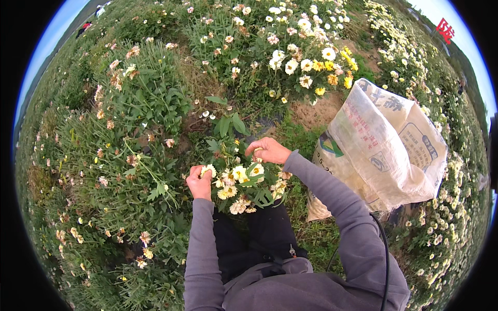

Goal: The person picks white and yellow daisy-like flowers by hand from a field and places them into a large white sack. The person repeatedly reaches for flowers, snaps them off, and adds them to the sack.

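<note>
My left hand [199,184] pinches a pale yellow chrysanthemum bloom [209,170] between thumb and fingers. To its right, my right hand [270,151] bends over the same plant, fingers curled down. Pale petals show at its fingertips, but whether it grips a flower is unclear. Between and below the hands is a cluster of cream-white blooms with yellow centres [239,173], among green leaves. Some lower flower heads are faded and brownish [239,206]. My legs in black trousers [272,229] are right behind the plant.
An open-topped woven plastic sack [362,140] bearing printed writing stands to my right, near my right forearm. Dense chrysanthemum rows [109,202] spread on the left. White and yellow blooms [311,66] grow ahead, beside bare soil [317,110]. A black cable [385,256] hangs along my right side.
</note>
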### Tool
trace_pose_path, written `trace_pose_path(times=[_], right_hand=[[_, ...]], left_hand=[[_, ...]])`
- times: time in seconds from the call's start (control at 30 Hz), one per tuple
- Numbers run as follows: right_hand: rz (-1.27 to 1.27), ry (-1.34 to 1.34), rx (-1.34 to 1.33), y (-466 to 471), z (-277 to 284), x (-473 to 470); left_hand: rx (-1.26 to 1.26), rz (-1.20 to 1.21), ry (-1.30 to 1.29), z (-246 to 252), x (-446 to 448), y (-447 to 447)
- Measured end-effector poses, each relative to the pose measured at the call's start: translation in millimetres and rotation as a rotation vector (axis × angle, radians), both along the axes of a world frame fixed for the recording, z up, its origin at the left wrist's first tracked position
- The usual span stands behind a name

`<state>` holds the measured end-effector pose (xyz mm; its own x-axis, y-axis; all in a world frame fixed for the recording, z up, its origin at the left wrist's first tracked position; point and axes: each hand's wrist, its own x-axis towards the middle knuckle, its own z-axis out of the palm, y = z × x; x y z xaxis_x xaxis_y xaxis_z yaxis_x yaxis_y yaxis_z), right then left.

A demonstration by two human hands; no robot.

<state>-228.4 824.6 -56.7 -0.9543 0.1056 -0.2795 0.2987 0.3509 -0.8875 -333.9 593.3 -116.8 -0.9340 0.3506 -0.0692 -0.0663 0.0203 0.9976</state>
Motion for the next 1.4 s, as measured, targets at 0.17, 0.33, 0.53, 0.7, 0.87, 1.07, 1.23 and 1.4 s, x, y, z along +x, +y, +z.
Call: trace_pose_path(times=[0.17,0.33,0.53,0.7,0.87,1.07,1.23,1.4], right_hand=[[0.347,0.232,-0.017,-23,-13,-12],[0.626,-0.025,0.421,-59,2,-17],[0.329,0.147,0.663,-84,7,-22],[0.279,0.27,0.66,-89,-12,-34],[0.328,0.219,0.645,-90,-27,-36],[-0.018,0.254,0.448,-80,-26,2],[-0.191,0.154,0.267,-95,-15,34],[-0.075,0.512,0.249,-122,57,61]], left_hand=[[0.07,-0.012,-0.016,-7,-11,-6],[0.151,-0.037,-0.107,-14,-24,-6],[0.253,-0.043,-0.212,-13,-27,-6],[0.3,-0.024,-0.351,-11,-28,-9],[0.246,-0.044,-0.39,-9,-27,-15],[0.224,-0.108,-0.365,-5,-8,-11],[0.216,-0.103,-0.449,-5,8,-11],[0.148,-0.017,-0.457,22,46,-11]])
